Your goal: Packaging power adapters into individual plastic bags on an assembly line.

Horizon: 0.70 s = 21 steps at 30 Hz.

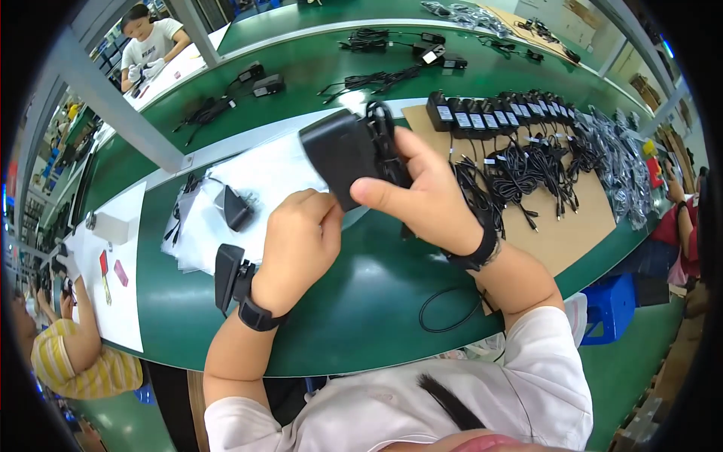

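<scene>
A black power adapter (331, 151) with its cable (384, 147) bundled against it is raised above the table. My right hand (429, 192) grips it, thumb across the near side and fingers behind the cable. Just below the adapter's lower left corner, my left hand (297, 237) is closed with its fingers curled; what it pinches, if anything, is hidden. Under both lies a stack of clear plastic bags (279, 166). Another black adapter (236, 209) rests on the left part of that stack.
A row of black adapters (489, 117) with bundled cables stands on a cardboard sheet (561, 245) at right. Bagged items (617, 173) lie beyond. More adapters (269, 85) lie across the metal rail. A black cable loop (433, 329) sits near the front edge. Co-workers sit around.
</scene>
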Available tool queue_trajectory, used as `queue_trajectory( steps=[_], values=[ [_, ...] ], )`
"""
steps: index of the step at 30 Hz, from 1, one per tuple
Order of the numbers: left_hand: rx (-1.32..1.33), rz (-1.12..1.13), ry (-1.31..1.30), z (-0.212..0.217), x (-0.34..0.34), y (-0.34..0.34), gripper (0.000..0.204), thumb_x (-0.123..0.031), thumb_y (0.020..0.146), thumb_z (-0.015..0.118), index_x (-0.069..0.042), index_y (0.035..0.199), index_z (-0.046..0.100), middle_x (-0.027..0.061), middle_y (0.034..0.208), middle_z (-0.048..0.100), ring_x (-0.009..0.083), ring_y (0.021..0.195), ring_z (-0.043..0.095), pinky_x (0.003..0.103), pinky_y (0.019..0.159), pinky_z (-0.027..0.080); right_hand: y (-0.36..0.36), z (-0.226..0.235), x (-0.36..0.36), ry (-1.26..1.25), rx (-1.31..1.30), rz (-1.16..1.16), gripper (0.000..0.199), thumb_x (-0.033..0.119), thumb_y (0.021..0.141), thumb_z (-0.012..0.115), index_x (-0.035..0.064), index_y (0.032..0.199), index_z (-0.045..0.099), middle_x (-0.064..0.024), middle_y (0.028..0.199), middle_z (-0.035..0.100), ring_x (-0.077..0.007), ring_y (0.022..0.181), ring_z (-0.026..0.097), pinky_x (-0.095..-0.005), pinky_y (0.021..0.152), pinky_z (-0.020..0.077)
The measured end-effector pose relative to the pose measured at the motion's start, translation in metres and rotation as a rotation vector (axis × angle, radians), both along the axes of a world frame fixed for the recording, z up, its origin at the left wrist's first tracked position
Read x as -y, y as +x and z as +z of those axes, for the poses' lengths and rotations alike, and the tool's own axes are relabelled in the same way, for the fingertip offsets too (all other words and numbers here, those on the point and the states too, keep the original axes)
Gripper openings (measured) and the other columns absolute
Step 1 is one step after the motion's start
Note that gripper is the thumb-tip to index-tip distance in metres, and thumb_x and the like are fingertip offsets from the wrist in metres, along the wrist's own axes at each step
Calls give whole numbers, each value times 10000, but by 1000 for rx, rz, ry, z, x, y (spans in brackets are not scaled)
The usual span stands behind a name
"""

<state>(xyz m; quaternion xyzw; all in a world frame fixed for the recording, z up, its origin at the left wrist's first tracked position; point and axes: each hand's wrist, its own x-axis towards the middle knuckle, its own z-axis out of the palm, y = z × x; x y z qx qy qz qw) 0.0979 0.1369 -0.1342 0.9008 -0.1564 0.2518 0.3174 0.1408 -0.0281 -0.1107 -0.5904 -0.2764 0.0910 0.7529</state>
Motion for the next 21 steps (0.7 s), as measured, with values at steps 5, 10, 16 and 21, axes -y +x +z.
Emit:
queue_trajectory(
  steps=[5,10,16,21],
  values=[
    [-399,103,-167,-2,-16,3,210,-105,691,693,8,618,531,146,569,558,272,479,526,341,490,417,8,6,1,25,-66,-44,449,157,785,660,-19,1153,473,-42,1012,581,-105,873,552,-234,770,452],
    [564,510,-151,32,-63,7,259,-32,664,736,-53,570,496,46,505,486,160,436,454,267,433,354,15,7,13,154,-157,6,402,196,871,541,-44,1172,428,-137,1060,563,-206,964,576,-384,857,482],
    [536,234,280,10,-46,-3,171,-56,697,652,-72,656,486,75,592,470,250,543,485,344,477,394,19,-14,-2,251,-469,258,393,244,919,446,-31,1200,430,-150,1041,589,-295,1082,519,-486,916,431],
    [229,37,206,-36,-15,11,176,-81,642,642,-47,608,473,100,583,504,258,576,535,357,509,433,25,-34,-9,236,-663,201,355,262,921,441,10,1167,487,-130,985,618,-297,1074,521,-506,892,434]
  ],
)
